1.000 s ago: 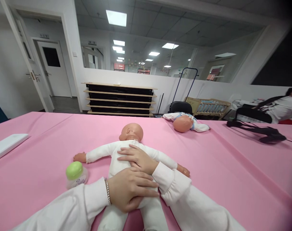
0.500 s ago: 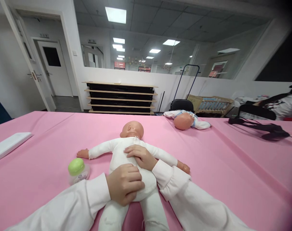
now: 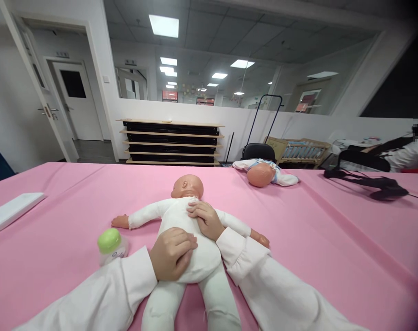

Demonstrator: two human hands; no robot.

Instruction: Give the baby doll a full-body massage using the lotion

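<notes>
A soft-bodied baby doll in white cloth, with a smooth tan plastic head and hands [image 3: 204, 266], lies belly down along the middle of a table spread with a smooth pink cover [image 3: 315, 257], right in front of the person I am watching. Its head points away from the person, the face turned to the left, and its arms stretch out to both sides. The person's bare left hand [image 3: 173, 253] rests on the doll's lower back, fingers curled inward; I cannot tell whether they pinch the fabric. The bare right hand [image 3: 206, 220] lies higher, on the right side of the upper back, its fingers slightly bent and laid over the cloth without gripping. The two hands are apart, and both wrists come out of loose white sleeves [image 3: 102, 289]. Just below the doll's left-side hand stands a rounded, pale, see-through jar with a lime-green lid [image 3: 111, 248]. Farther left lies a flat white oblong object [image 3: 16, 210]. Near the table's far edge is a second doll with a tan head and white clothing trimmed in blue [image 3: 260, 175], and to its right a tangled black strap [image 3: 377, 185].
</notes>
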